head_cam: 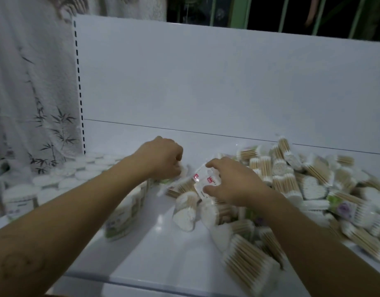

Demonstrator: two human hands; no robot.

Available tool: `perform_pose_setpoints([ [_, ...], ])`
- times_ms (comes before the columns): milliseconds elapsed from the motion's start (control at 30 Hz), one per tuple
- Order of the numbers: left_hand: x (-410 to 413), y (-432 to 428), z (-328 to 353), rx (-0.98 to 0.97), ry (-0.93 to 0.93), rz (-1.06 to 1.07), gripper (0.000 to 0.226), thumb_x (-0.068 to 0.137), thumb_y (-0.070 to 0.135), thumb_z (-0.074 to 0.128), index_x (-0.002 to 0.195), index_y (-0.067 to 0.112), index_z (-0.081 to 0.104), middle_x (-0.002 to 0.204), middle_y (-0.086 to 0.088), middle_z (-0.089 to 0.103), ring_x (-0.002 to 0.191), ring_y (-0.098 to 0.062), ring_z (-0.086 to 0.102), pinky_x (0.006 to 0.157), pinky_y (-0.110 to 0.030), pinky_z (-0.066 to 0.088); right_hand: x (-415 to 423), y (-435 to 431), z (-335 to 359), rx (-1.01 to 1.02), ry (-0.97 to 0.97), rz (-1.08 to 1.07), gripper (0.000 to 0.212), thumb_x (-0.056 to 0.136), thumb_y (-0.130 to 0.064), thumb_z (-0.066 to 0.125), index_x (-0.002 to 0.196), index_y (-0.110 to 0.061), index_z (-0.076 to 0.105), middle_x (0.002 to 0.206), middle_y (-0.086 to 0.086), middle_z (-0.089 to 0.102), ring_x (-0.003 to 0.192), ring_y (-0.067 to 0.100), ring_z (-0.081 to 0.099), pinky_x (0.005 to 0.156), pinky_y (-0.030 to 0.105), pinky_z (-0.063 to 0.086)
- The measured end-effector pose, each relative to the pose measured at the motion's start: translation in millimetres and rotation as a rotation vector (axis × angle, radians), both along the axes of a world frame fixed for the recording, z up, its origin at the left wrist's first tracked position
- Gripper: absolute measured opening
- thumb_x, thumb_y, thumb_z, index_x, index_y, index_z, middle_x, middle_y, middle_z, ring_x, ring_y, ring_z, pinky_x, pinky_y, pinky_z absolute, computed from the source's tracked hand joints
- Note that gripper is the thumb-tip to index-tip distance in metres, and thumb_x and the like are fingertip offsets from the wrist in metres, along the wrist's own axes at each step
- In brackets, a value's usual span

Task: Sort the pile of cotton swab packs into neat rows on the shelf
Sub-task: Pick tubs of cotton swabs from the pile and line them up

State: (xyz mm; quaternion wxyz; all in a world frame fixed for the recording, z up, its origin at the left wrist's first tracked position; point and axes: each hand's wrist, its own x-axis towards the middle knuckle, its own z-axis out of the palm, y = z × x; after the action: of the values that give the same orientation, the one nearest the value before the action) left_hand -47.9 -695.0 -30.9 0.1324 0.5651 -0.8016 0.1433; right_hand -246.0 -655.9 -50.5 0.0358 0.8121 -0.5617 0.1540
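**Two hands work a shelf of cotton swab packs**

At far left, a white curtain [28, 86] printed with dark bamboo hangs beside the shelf's slotted upright [78, 82]. Just right of it, upright cotton swab packs [62, 181] stand in rows on the white shelf [163, 249], their round white tops facing up, running from the upright toward the front edge. The frame is blurred here, and labels on the nearest packs cannot be read.

A person's bare left forearm reaches in from the lower left. The left hand [161, 156] sits at the far right end of the rows, knuckles up and fingers curled under; they appear to pinch the top of a pack there, but what they hold is hidden beneath the hand.

Just beside it, the right hand [231, 181] is spread, with thumb and fingers clasping a clear pack with red marks [200, 182], which lies tilted on the left fringe of the loose pile. A pale back panel [206, 82] rises behind both hands.

To the right, the pile of swab packs [302, 185] sprawls across the shelf to the frame's edge, wooden sticks and white tips pointing every way, some bundles heart-shaped at the end. At top right, green bars [356, 16] stand against darkness.
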Motion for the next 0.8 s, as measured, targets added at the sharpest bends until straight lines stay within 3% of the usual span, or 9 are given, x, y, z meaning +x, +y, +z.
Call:
perform_pose_setpoints([
  [133,-7.9,11.5,6.9,-0.024,0.415,-0.152,0.021,0.084,0.033,0.067,0.102,0.021,0.068,0.098,0.009,0.064,0.090,-0.010,0.058,0.073,-0.020,0.042,-4.6,-3.4,4.0,-0.074,-0.123,0.025,0.076,0.087,-0.047,0.065,0.150,-0.035,0.023,0.151,-0.005,0.027,0.125,0.020,0.048,0.101,0.038,0.043],
  [200,-20.5,13.4,3.3,-0.008,0.545,-0.223,0.016,0.083,0.034,0.069,0.095,0.024,0.069,0.093,0.015,0.065,0.087,-0.005,0.062,0.068,-0.011,0.041,-8.6,-6.2,7.0,-0.151,-0.093,-0.002,0.071,0.088,-0.046,0.064,0.148,-0.035,0.028,0.153,-0.004,0.025,0.130,0.021,0.043,0.105,0.039,0.040],
  [267,-32.8,13.0,1.7,0.016,0.670,-0.293,0.013,0.083,0.037,0.071,0.090,0.027,0.070,0.089,0.016,0.068,0.085,0.002,0.063,0.065,-0.004,0.040,-14.5,-7.9,10.4,-0.256,-0.077,-0.019,0.053,0.091,-0.043,0.060,0.140,-0.031,0.043,0.146,-0.004,0.036,0.126,0.020,0.046,0.102,0.038,0.040],
  [367,-50.7,11.7,4.7,0.032,0.803,-0.415,0.018,0.083,0.042,0.072,0.095,0.029,0.068,0.096,0.015,0.069,0.090,0.004,0.064,0.074,-0.012,0.046,-26.2,-5.9,19.3,-0.403,-0.001,-0.041,0.034,0.096,-0.039,0.052,0.127,-0.027,0.053,0.124,-0.004,0.054,0.113,0.019,0.052,0.086,0.033,0.040],
  [433,-59.7,10.1,7.7,0.016,0.843,-0.464,0.032,0.085,0.046,0.068,0.111,0.028,0.063,0.114,0.014,0.064,0.104,0.000,0.060,0.086,-0.021,0.048,-38.0,-4.5,28.6,-0.493,0.031,-0.084,0.034,0.097,-0.039,0.050,0.130,-0.031,0.053,0.118,-0.004,0.058,0.111,0.018,0.053,0.081,0.032,0.041],
  [533,-63.1,1.2,5.3,-0.002,0.692,-0.416,0.056,0.088,0.052,0.058,0.135,0.023,0.047,0.135,0.006,0.051,0.121,-0.011,0.050,0.096,-0.028,0.043,-64.3,-10.3,46.8,-0.629,-0.002,-0.183,0.035,0.096,-0.034,0.052,0.131,-0.031,0.056,0.115,0.000,0.060,0.109,0.021,0.054,0.078,0.033,0.042],
  [667,-54.6,-21.9,-12.9,0.103,0.317,-0.203,0.057,0.092,0.049,0.057,0.138,0.020,0.044,0.140,-0.005,0.047,0.119,-0.021,0.052,0.101,-0.035,0.042,-112.3,-37.4,66.5,-0.702,-0.056,-0.510,0.030,0.097,-0.027,0.050,0.123,-0.022,0.063,0.113,0.010,0.060,0.105,0.029,0.054,0.073,0.033,0.037],
  [733,-48.1,-32.2,-23.8,0.203,0.200,-0.104,0.058,0.092,0.048,0.056,0.139,0.019,0.042,0.139,-0.007,0.046,0.118,-0.024,0.052,0.100,-0.037,0.043,-134.7,-54.7,62.8,-0.525,-0.064,-0.641,0.030,0.095,-0.028,0.051,0.119,-0.015,0.064,0.115,0.012,0.061,0.105,0.032,0.056,0.074,0.033,0.037],
  [800,-40.2,-40.6,-33.7,0.282,0.127,-0.034,0.061,0.092,0.050,0.055,0.141,0.017,0.040,0.139,-0.008,0.047,0.121,-0.025,0.050,0.100,-0.036,0.042,-148.9,-65.5,53.7,-0.213,-0.119,-0.648,0.037,0.094,-0.033,0.051,0.121,-0.009,0.062,0.124,0.015,0.061,0.111,0.034,0.056,0.082,0.033,0.041],
])
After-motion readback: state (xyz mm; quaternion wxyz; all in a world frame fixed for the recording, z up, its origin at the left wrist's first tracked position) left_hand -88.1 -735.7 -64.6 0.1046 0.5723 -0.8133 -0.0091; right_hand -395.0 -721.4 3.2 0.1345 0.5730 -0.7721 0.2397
